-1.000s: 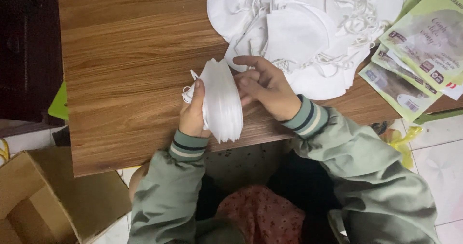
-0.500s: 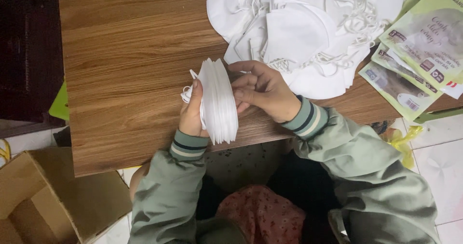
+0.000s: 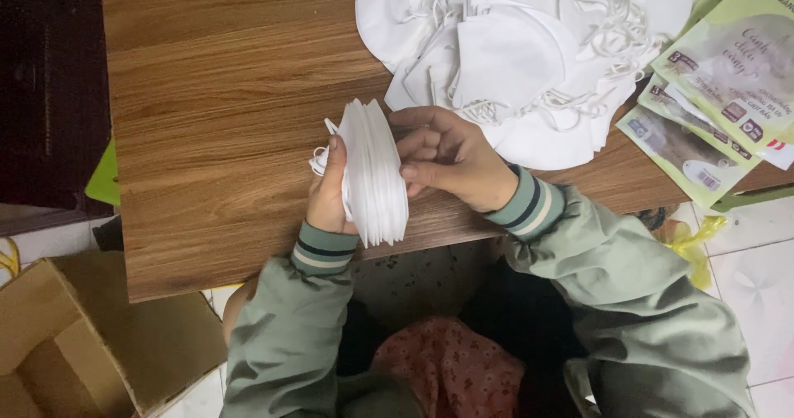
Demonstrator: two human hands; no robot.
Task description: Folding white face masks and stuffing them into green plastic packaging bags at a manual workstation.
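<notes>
While held on edge: stack of masks [image 3: 375,174] now squarer than a second ago.
Left hand [image 3: 329,191]: grasping stack.
Right hand [image 3: 451,157]: fingers pressing its side.
Surface [image 3: 215,104]: loose mask pile [image 3: 529,54] untouched.

Two hands: left hand [image 3: 329,193] and right hand [image 3: 451,155], both gripping one stack of white face masks [image 3: 375,172], its masks too many and too tightly pressed to count. One loose heap of white masks [image 3: 529,54] with tangled ear loops, number impossible to tell. Three green printed packets [image 3: 728,71] visible, overlapping at the right edge. One wooden table [image 3: 215,95]. One open cardboard box [image 3: 91,335] on the floor. One yellow plastic bag [image 3: 688,238].
</notes>
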